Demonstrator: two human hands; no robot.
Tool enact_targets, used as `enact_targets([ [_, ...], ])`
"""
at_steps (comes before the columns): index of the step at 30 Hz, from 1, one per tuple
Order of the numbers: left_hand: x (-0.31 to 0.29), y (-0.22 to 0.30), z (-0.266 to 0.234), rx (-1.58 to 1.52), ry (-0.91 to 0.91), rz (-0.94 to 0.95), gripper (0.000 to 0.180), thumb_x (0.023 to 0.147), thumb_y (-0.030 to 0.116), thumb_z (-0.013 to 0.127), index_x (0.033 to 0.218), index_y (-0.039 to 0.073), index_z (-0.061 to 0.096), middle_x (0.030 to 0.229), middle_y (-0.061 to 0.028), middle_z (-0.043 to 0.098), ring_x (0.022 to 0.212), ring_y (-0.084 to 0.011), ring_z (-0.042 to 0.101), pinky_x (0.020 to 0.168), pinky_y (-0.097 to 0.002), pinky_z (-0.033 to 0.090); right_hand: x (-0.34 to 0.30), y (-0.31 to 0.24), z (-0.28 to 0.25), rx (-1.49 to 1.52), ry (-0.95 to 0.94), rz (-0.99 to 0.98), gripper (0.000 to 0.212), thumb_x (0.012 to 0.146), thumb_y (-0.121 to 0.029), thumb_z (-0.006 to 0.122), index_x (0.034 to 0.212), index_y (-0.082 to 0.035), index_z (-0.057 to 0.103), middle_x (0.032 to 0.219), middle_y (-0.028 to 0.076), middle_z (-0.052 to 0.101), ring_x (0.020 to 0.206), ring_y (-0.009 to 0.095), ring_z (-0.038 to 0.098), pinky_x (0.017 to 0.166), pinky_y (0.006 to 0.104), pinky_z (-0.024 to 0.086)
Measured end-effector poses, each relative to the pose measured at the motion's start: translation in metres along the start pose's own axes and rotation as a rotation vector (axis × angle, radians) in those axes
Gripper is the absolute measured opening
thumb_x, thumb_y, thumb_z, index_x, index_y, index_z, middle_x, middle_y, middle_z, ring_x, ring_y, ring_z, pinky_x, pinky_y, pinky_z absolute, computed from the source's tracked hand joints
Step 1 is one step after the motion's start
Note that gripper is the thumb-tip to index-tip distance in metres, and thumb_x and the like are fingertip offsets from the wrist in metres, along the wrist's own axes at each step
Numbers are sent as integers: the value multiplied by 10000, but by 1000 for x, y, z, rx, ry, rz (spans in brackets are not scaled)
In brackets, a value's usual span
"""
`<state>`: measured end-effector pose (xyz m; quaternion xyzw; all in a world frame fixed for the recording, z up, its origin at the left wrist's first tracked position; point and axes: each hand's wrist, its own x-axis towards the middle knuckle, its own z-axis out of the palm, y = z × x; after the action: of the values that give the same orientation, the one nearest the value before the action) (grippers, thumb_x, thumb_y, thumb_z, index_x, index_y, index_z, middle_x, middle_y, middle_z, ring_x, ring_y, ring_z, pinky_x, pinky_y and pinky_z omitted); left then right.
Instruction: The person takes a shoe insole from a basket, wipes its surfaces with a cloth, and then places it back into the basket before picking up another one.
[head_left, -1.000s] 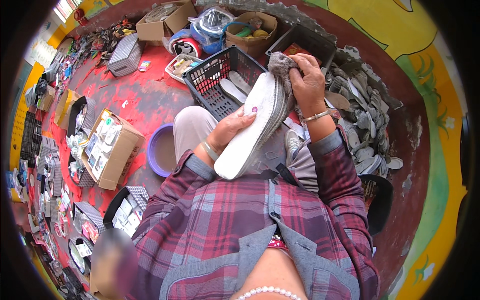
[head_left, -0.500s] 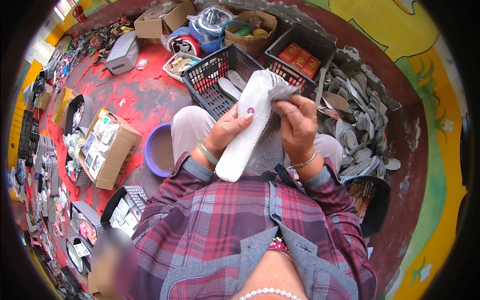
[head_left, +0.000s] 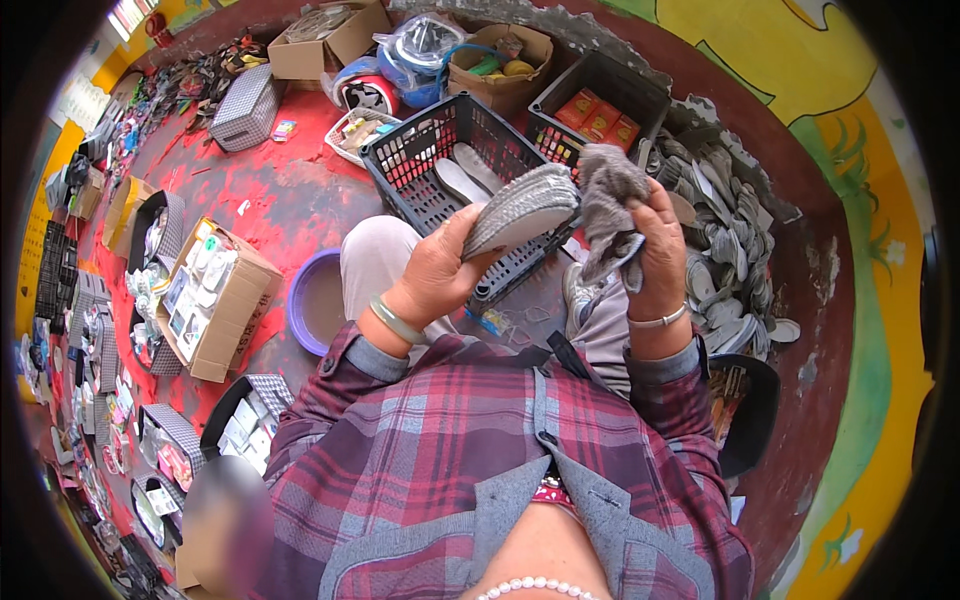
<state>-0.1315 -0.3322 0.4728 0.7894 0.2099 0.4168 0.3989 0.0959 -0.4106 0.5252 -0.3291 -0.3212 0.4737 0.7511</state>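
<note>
Pinching a layered grey-white insole stack in left fingers, a crumpled grey-brown fluffy cloth in right fingers, with a black latticed crate beyond.

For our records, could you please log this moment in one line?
left hand: holds insole stack | right hand: holds gray cloth | black crate: two insoles inside

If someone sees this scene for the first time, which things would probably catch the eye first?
Probably the stack of soles, held up near the centre in the left hand, and the grey cloth in the right hand. Next, perhaps the large heap of soles at the right. The purple basin on the left also stands out by its colour.
</note>
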Motion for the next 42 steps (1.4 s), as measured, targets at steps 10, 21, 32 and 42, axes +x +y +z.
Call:
enact_targets([
  [10, -6, 9, 6, 428, -90, 107, 407, 784, 30, 657, 1161, -7, 511, 977, -221, 611, 858, -385, 619, 704, -372, 509, -12, -2, 41, -1274, -523, -753, 275, 637, 64, 591, 879, -50, 654, 966, 113, 633, 921, 289, 596, 808, 351, 482],
  [21, -13, 14, -1, -169, 119, 36, 417, 809, -30, 659, 1197, -8, 507, 990, -116, 635, 878, -175, 621, 764, -269, 490, -10, 27, -68, -1072, -189, -254, 298, 672, 132, 468, 881, 23, 651, 901, 107, 641, 868, 194, 623, 799, 276, 475],
  [32, -17, 7, 6, -106, -12, 65, 421, 771, -79, 631, 1173, -14, 524, 968, -123, 635, 857, -188, 633, 745, -283, 495, -6, -25, 50, -1235, -581, -878, 320, 666, 77, 563, 937, -53, 671, 999, 96, 643, 925, 277, 601, 827, 360, 479],
  [42, -32, 18, -7, -307, 80, 27, 423, 807, -63, 644, 1205, -23, 504, 1010, -81, 625, 914, -137, 591, 794, -257, 474, -21, 38, -62, -1166, -271, -274, 334, 669, 132, 461, 926, 13, 637, 912, 106, 630, 874, 233, 612, 807, 303, 479],
])
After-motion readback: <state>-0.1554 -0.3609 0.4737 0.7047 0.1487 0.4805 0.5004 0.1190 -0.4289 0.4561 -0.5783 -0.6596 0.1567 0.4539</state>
